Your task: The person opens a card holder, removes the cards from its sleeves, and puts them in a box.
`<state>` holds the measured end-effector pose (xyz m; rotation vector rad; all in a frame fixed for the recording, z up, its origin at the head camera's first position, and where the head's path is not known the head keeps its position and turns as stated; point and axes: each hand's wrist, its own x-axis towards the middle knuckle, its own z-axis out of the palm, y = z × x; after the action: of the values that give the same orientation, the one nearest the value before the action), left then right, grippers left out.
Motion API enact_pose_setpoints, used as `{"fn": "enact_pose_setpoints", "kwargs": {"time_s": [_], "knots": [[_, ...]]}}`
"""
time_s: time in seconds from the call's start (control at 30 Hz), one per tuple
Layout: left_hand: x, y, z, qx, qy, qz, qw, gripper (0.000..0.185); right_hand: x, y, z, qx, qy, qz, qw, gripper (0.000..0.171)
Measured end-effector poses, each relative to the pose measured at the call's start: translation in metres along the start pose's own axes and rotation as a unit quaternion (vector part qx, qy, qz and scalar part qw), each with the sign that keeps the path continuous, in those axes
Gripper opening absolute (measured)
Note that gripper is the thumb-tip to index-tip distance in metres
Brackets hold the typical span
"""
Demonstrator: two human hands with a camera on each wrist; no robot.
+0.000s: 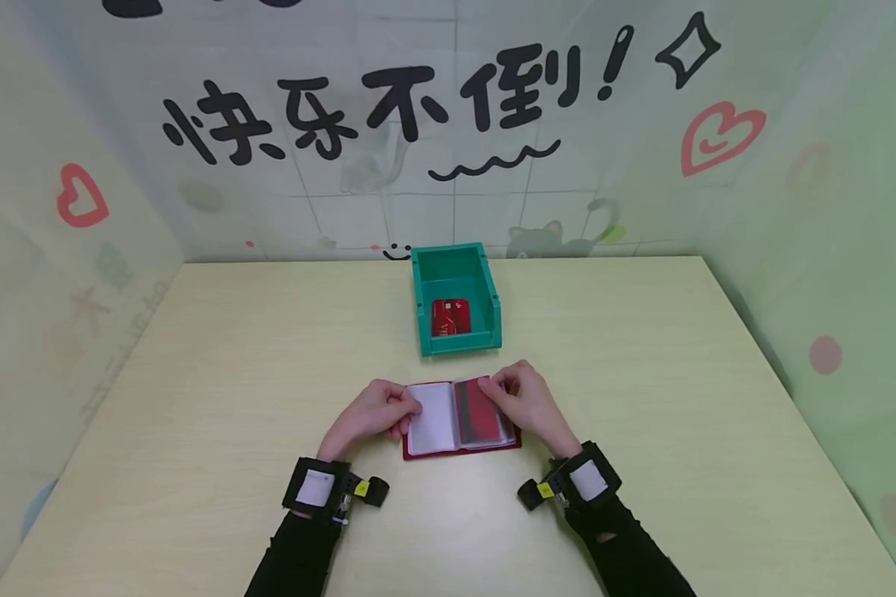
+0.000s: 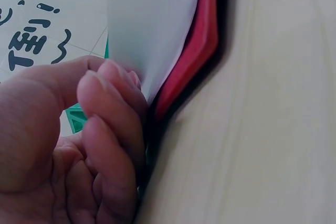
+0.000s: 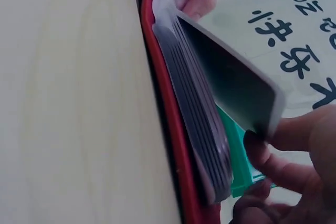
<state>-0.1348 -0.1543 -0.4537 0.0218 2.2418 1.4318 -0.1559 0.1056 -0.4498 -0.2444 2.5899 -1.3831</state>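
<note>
A small red card holder (image 1: 430,421) lies spread on the table, its clear sleeves showing. My left hand (image 1: 377,408) pinches the outer edge of its left sleeve page between thumb and finger; in the left wrist view the translucent page (image 2: 157,19) rises above the red cover (image 2: 202,43). Between thumb and fingers, my right hand (image 1: 526,402) holds the upper corner of a red bank card (image 1: 479,414) with a dark stripe. The right wrist view shows that card (image 3: 231,72) tilted up from the stacked sleeves (image 3: 197,103), its inner edge at them.
Just beyond the card holder stands a green open-front bin (image 1: 459,267). Several red cards (image 1: 450,317) appear to lie in it, near its front lip. A printed backdrop (image 1: 627,215) rises behind the table (image 1: 269,348).
</note>
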Motion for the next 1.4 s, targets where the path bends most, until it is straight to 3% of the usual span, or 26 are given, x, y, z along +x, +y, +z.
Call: {"fn": "enact_pose_setpoints", "kwargs": {"time_s": [0.13,0.23,0.3,0.4,0.47,0.6,0.83,1.03,1.23,1.4], "knots": [[0.000,0.000,0.001,-0.002,0.003,-0.005,1.0000,0.019,-0.006,-0.007,0.002,0.033,-0.004,-0.019,0.999,0.029],[0.000,0.000,0.001,-0.014,0.007,-0.010,0.9998,0.015,-0.007,-0.010,0.005,0.065,-0.046,-0.035,0.996,0.032],[0.000,-0.001,0.000,-0.025,0.007,-0.012,0.9996,0.024,-0.008,-0.011,0.009,0.075,-0.078,-0.047,0.993,0.033],[-0.001,-0.002,-0.001,-0.040,0.002,-0.009,0.9991,0.034,-0.007,-0.009,0.014,0.077,-0.123,-0.065,0.987,0.027],[-0.001,-0.003,-0.002,-0.042,-0.008,0.007,0.9991,0.031,-0.007,-0.008,0.016,0.060,-0.134,-0.079,0.986,0.021],[-0.001,-0.005,-0.006,-0.046,-0.031,0.042,0.9976,0.020,-0.007,-0.008,0.018,0.018,-0.134,-0.094,0.986,0.030],[0.000,-0.008,-0.011,-0.072,-0.053,0.041,0.9951,0.043,-0.006,-0.011,0.020,0.003,-0.128,-0.063,0.990,0.031],[-0.001,-0.007,-0.008,-0.041,-0.041,0.025,0.9980,0.028,-0.005,-0.011,0.020,0.004,-0.125,-0.052,0.991,0.031],[-0.001,-0.004,-0.004,-0.020,-0.017,0.013,0.9996,0.027,-0.006,-0.017,0.022,-0.015,-0.128,-0.062,0.990,0.037],[-0.001,-0.003,-0.001,0.003,0.008,-0.003,1.0000,0.026,-0.006,-0.020,0.024,-0.025,-0.118,-0.057,0.991,0.023]]}}
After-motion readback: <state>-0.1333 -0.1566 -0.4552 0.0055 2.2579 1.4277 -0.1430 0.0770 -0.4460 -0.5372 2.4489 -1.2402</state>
